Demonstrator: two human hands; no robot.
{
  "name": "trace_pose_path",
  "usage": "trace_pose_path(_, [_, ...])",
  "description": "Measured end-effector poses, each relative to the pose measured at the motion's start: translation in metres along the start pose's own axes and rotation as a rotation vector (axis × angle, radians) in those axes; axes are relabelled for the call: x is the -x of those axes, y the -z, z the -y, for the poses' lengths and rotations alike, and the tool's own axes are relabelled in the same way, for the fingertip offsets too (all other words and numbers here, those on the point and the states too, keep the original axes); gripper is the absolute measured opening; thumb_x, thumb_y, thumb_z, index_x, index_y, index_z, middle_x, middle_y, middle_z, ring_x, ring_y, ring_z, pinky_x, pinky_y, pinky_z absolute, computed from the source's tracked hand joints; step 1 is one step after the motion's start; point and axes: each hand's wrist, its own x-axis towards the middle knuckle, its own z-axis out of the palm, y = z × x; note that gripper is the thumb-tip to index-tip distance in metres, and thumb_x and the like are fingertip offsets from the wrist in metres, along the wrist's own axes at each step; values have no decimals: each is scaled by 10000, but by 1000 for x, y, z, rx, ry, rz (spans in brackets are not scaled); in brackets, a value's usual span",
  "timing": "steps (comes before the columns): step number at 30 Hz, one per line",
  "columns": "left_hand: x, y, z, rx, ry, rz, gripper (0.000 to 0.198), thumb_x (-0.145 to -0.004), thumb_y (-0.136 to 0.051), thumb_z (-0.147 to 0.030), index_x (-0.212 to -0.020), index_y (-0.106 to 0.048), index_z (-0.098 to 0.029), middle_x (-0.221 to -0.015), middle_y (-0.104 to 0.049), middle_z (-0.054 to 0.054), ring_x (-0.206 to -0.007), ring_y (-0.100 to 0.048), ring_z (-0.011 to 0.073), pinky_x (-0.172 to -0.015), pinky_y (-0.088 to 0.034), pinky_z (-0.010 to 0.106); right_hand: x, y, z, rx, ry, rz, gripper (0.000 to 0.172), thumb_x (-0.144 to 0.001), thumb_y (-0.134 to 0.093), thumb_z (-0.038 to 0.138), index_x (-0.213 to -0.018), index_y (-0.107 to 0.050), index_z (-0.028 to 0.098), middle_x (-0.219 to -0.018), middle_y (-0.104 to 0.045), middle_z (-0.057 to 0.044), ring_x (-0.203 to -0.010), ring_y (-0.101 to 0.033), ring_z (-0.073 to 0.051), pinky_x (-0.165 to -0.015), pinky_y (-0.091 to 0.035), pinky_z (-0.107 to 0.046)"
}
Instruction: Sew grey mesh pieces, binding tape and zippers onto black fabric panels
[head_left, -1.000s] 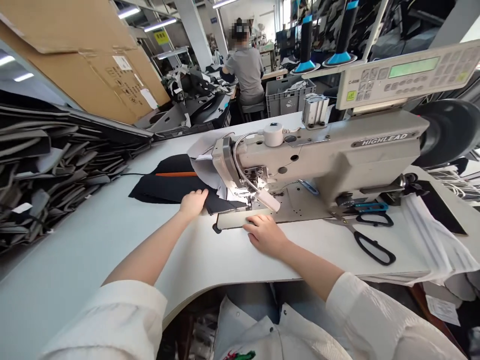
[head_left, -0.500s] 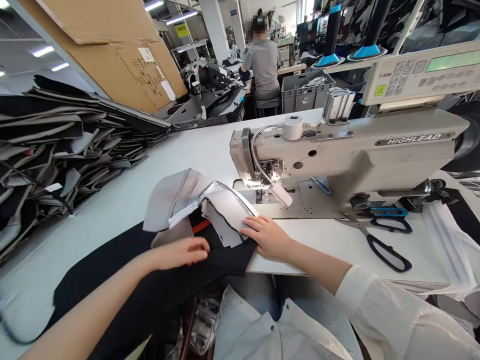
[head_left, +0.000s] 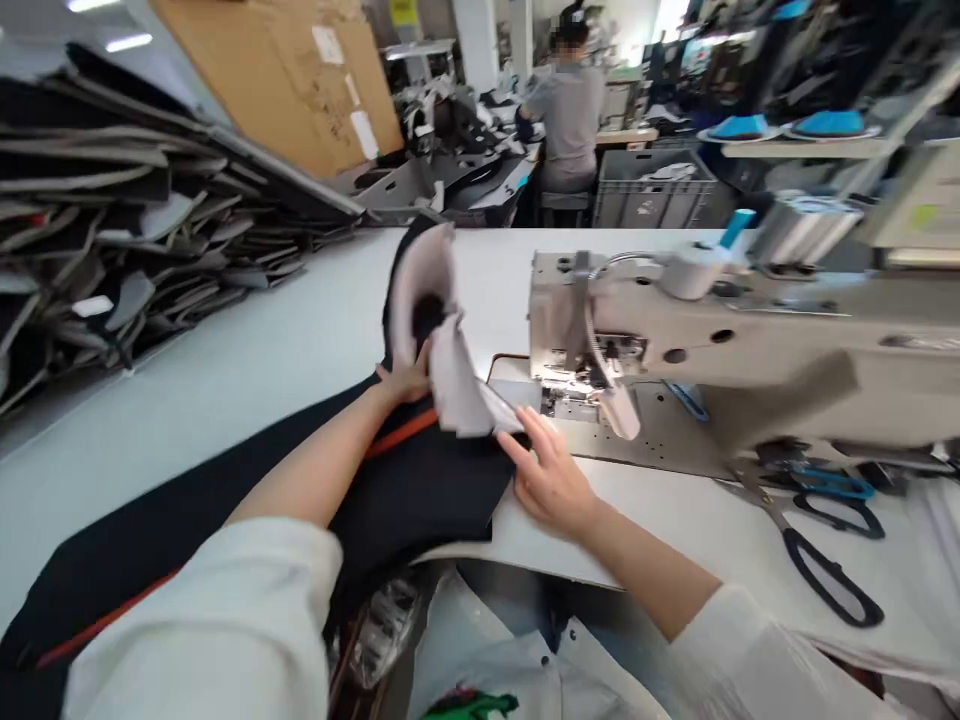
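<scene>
Now left hand [head_left: 409, 380] clamps grey fabric [head_left: 421, 285], raised over tabletop [head_left: 247, 350] by sewing machine [head_left: 750, 330]; right hand [head_left: 553, 482], fingers apart, touches its lower edge. Prob. soft, light, floppy: hold at edges.

The left sleeve [head_left: 217, 610] and right sleeve [head_left: 750, 650] are white, loose and pushed up. The white shirt front [head_left: 495, 655] carries small buttons [head_left: 571, 632] and green embroidery [head_left: 469, 705]. Left grip [head_left: 409, 380] and right grip [head_left: 551, 480] are bare.
</scene>
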Motion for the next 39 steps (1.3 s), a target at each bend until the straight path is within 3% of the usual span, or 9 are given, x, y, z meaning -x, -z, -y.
trace_pose_path(5, [-31, -16, 16, 64, 397, 223, 981, -767, -268, -822, -1467, -301, -135, -1537, -197, 214, -1378, -133, 510, -993, -158, 770, 2, 3, 6, -39, 259, 144, 508, -876, -481, 126, -1366, -464, 259, -1474, -375, -116, -1409, -244, -267, -1106, -320, -518])
trace_pose_path(9, [-16, -13, 21, 71, 438, 138, 909, -819, -307, -755, -1455, -319, -105, -1523, -221, 232, -1393, -113, 488, -1010, -75, 774, -9, -8, 6, -22, 85, 281, 491, -918, -476, 263, -1389, -442, 128, -1465, -376, -178, -1389, -285, -306, -1082, -367, -515])
trace_pose_path(13, [23, -11, 26, 79, 64, -19, 583, -943, -321, -474, -1425, -380, -150, -1534, -251, 156, -1423, -183, 347, -1123, -133, 614, -32, -29, 2, 51, 20, 351, 568, -868, -476, 223, -1410, -406, 67, -1474, -361, -183, -1384, -295, -320, -1091, -362, -509])
trace_pose_path(16, [39, -11, 31, 129, -272, 93, 566, -956, -316, -464, -1471, -295, -231, -1563, -205, 67, -1443, -164, 265, -1161, -130, 523, -52, -46, 2, 74, -1, 335, 622, -798, -482, 150, -1412, -409, 76, -1469, -377, -168, -1374, -319, -312, -1089, -371, -489])
trace_pose_path(20, [20, -15, 41, 167, -132, 176, 605, -950, -244, -568, -1468, -305, -261, -1555, -222, 71, -1451, -124, 292, -1128, -52, 634, -67, -59, 9, 110, -11, 303, 599, -791, -473, 122, -1389, -443, 89, -1426, -440, -169, -1334, -390, -312, -1063, -401, -489])
trace_pose_path(26, [-24, -17, 43, 167, 95, 11, 624, -948, -302, -528, -1435, -370, -143, -1519, -268, 190, -1424, -191, 351, -1122, -118, 626, -79, -67, 6, 95, -92, 312, 652, -797, -441, 103, -1443, -361, 147, -1478, -379, -122, -1380, -311, -300, -1091, -355, -511])
trace_pose_path(30, [38, -16, 15, 133, -19, -75, 509, -940, -393, -432, -1366, -462, -161, -1485, -353, 155, -1392, -286, 299, -1136, -215, 506, -90, -73, -4, 112, -122, 324, 632, -807, -423, 89, -1435, -370, 125, -1493, -346, -143, -1391, -273, -325, -1081, -345, -533])
trace_pose_path(34, [134, -24, -11, 165, -263, 26, 803, -836, -453, -668, -1482, -269, -228, -1550, -227, 119, -1439, -157, 313, -1153, -105, 550, -92, -75, -11, 54, -92, 248, 562, -832, -427, 134, -1394, -430, 118, -1461, -362, -205, -1357, -323, -364, -1025, -383, -566])
trace_pose_path(39, [176, -21, -1, 147, 222, -13, 842, -836, -454, -666, -1488, -271, -166, -1550, -205, 158, -1435, -137, 361, -1147, -78, 577, -79, -67, -15, -61, -210, 173, 558, -862, -438, 388, -1332, -533, 103, -1440, -364, -255, -1304, -400, -397, -1019, -389, -550])
